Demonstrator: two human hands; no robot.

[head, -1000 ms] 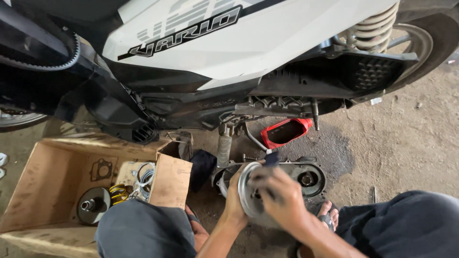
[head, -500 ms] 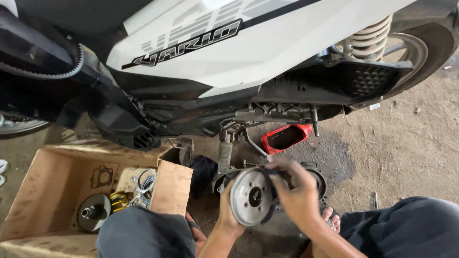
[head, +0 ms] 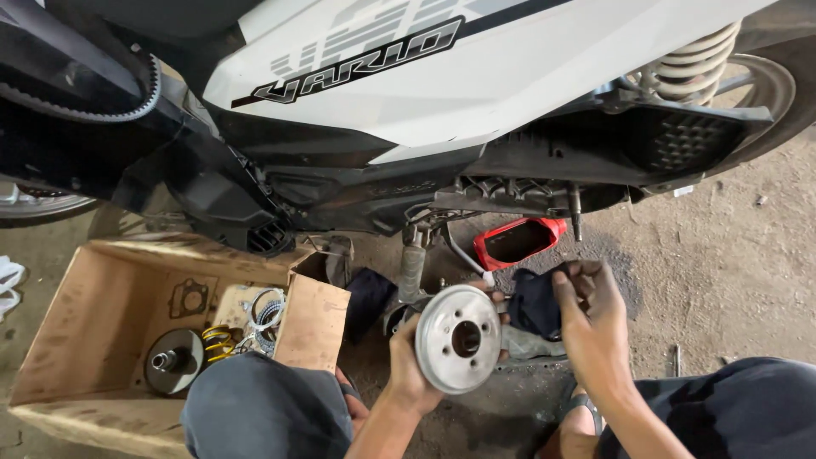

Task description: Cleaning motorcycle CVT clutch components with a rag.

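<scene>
One round metal drum (head: pixel 459 338), dull silver with a dark centre hole and a ring of small bolt holes around it, sits upright in the left hand (head: pixel 410 364), whose fingers wrap the rim from behind and below. The drum's flat face is turned up toward the camera, low in the middle of the view, just above the ground. The right hand (head: pixel 591 319) is closed on one dark blue rag (head: pixel 535 299), thumb and fingers pinching the soft, crumpled cloth just beside the drum's right edge.

Behind both hands stands one scooter (head: pixel 476 76) with smooth white body panels, black plastic undersides and one cream coil spring (head: pixel 690 70) at the rear. One red plastic tray (head: pixel 518 240), rectangular and shallow, lies on the oil-stained concrete floor (head: pixel 731 272) under the scooter.

To the left, one open cardboard box (head: pixel 93 314) holds one dark round pulley (head: pixel 172 360), one yellow coil spring (head: pixel 218 341) and one flat gasket (head: pixel 190 299). A ribbed black drive belt (head: pixel 102 106) hangs at the upper left.
</scene>
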